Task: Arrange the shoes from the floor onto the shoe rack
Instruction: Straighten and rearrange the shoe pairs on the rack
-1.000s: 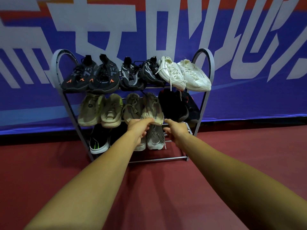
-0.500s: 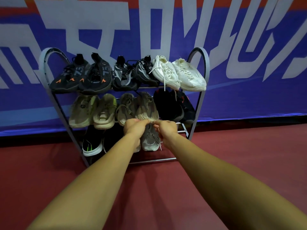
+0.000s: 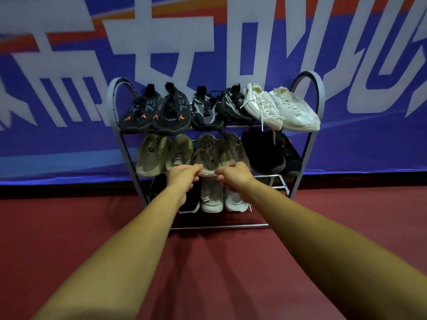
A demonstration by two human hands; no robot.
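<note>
A grey metal shoe rack (image 3: pixel 310 144) with three shelves stands against the banner wall. Both my hands reach to the middle shelf's tan pair. My left hand (image 3: pixel 182 179) pinches the toe of the left tan shoe (image 3: pixel 206 153). My right hand (image 3: pixel 234 175) pinches at the toes too, in front of the right tan shoe (image 3: pixel 233 148). The top shelf holds dark grey sneakers with orange marks (image 3: pixel 157 112), black-and-grey knit shoes (image 3: pixel 208 109) and white sneakers (image 3: pixel 282 109). Pale green shoes (image 3: pixel 154 155) and black shoes (image 3: pixel 272 151) flank the tan pair. White shoes (image 3: pixel 221 199) sit on the bottom shelf.
A blue banner (image 3: pixel 69 139) with large white characters covers the wall behind the rack. The red floor (image 3: pixel 57 227) spreads in front. A black shoe (image 3: pixel 157 188) sits on the bottom shelf, partly hidden by my left forearm. The bottom shelf's right end shows bare bars.
My right hand has moved left from the rack's bar to the tan shoes' toes, meeting my left hand there. The camera view shifted, so the rack sits further right in view.
</note>
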